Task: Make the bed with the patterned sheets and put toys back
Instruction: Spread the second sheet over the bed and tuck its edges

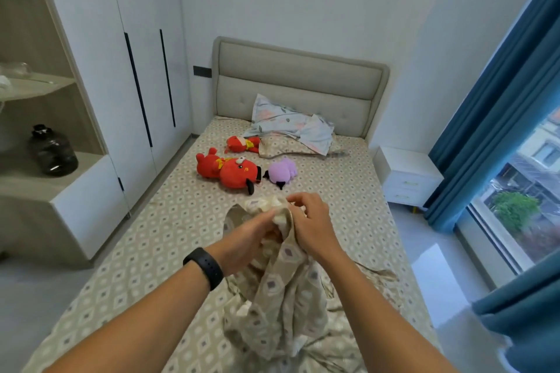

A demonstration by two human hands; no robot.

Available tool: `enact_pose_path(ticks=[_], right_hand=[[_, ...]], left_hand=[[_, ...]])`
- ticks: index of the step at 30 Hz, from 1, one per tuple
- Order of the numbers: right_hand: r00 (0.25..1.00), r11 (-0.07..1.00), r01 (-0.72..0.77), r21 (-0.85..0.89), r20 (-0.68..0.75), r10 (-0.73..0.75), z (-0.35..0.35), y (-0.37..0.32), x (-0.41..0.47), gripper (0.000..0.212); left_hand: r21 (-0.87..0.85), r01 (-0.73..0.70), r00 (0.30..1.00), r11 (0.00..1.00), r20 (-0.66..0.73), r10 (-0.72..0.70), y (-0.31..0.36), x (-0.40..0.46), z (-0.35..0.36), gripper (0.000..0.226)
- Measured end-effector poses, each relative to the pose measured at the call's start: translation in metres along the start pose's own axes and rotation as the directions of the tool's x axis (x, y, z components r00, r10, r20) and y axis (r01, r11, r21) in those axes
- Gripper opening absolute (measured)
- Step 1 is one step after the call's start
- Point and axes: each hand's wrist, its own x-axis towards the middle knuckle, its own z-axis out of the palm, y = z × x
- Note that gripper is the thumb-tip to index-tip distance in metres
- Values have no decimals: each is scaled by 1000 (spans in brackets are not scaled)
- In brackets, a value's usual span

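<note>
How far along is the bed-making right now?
Done: the fitted patterned sheet covers the mattress. In hand: left hand and right hand grip a bunched patterned cover, not yet spread. Left: two red plush toys and a purple one lie mid-bed; the floral pillow sits crooked.

You see a beige sheet (157, 239) printed with white-and-grey diamonds, two red plush toys (230, 171) and a lilac one (283, 171) at centre, and teal curtains (497, 118) at right.
</note>
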Motion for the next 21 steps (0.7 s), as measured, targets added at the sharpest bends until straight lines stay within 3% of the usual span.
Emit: enact_pose_path(ticks=[2, 6, 9, 12, 15, 18, 20, 21], right_hand=[[999, 999, 27, 28, -36, -25, 0, 8, -18, 27], [999, 987, 48, 155, -7, -47, -15, 5, -50, 45], [979, 987, 131, 87, 145, -143, -19, 3, -71, 61], [977, 986, 143, -86, 173, -127, -15, 7, -72, 41], [998, 996, 49, 78, 38, -52, -12, 9, -73, 37], [1000, 993, -18, 114, 25, 15, -24, 13, -75, 30], [993, 992, -40, 117, 115, 27, -31, 17, -75, 25], [984, 990, -46, 132, 176, 22, -33, 17, -78, 26]], left_hand=[[59, -24, 1000, 998, 12, 23, 1, -5, 15, 49], [6, -102, 992, 995, 76, 101, 2, -15, 39, 38], [228, -161, 987, 960, 14, 162, 5, -22, 46, 35], [423, -146, 988, 894, 99, 114, 2, -28, 45, 48], [494, -216, 976, 842, 105, 188, -5, -34, 41, 37], [622, -327, 866, 712, -105, 489, -23, -41, 39, 31], [712, -256, 714, 653, -316, 624, -40, -47, 34, 34], [745, -196, 682, 637, -363, 635, -49, -49, 33, 37]])
